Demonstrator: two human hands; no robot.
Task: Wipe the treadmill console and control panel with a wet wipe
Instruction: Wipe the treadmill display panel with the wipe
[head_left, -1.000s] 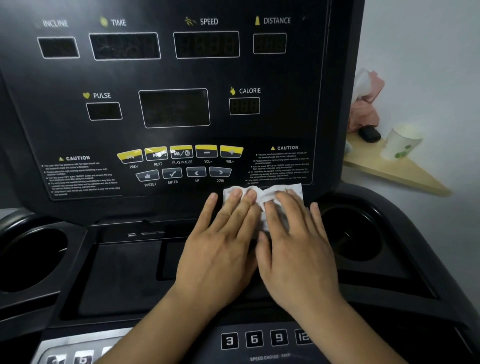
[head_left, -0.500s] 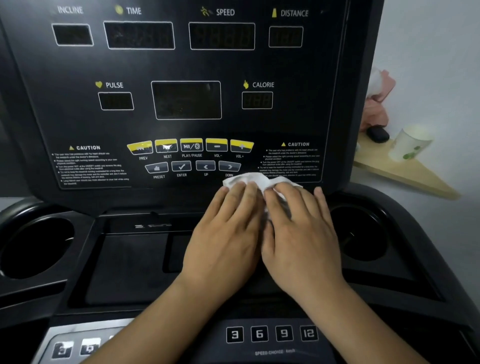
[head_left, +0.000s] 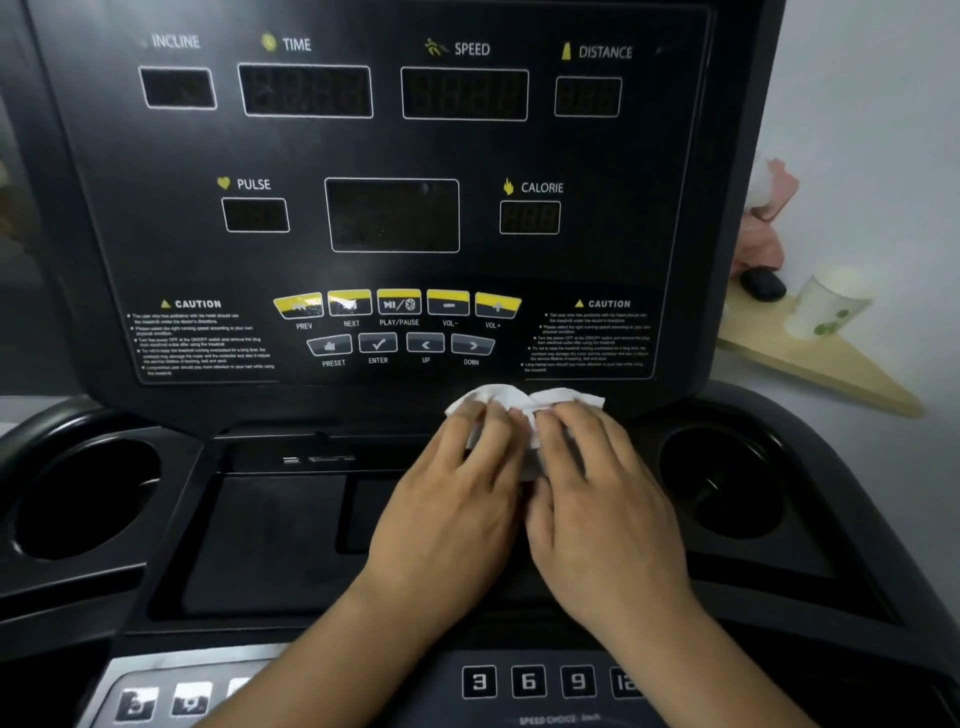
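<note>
Wet wipe (head_left: 519, 397) seemingly shows wider than before under left hand (head_left: 452, 514) and right hand (head_left: 597, 514), fingers (head_left: 569, 431) straight.

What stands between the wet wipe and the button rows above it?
Nothing visible. The left hand and right hand press the wet wipe flat just below the DOWN button; only bare black control panel lies between it and the button rows.

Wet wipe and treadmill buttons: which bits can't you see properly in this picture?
- wet wipe: head view, mostly hidden under the left hand and right hand; only its top edge shows.
- CAUTION small print: head view, too small and blurred to read.
- 12 button: head view, partly covered by the right forearm.
- grey buttons at bottom left: head view, blurred, symbols unreadable.
</note>
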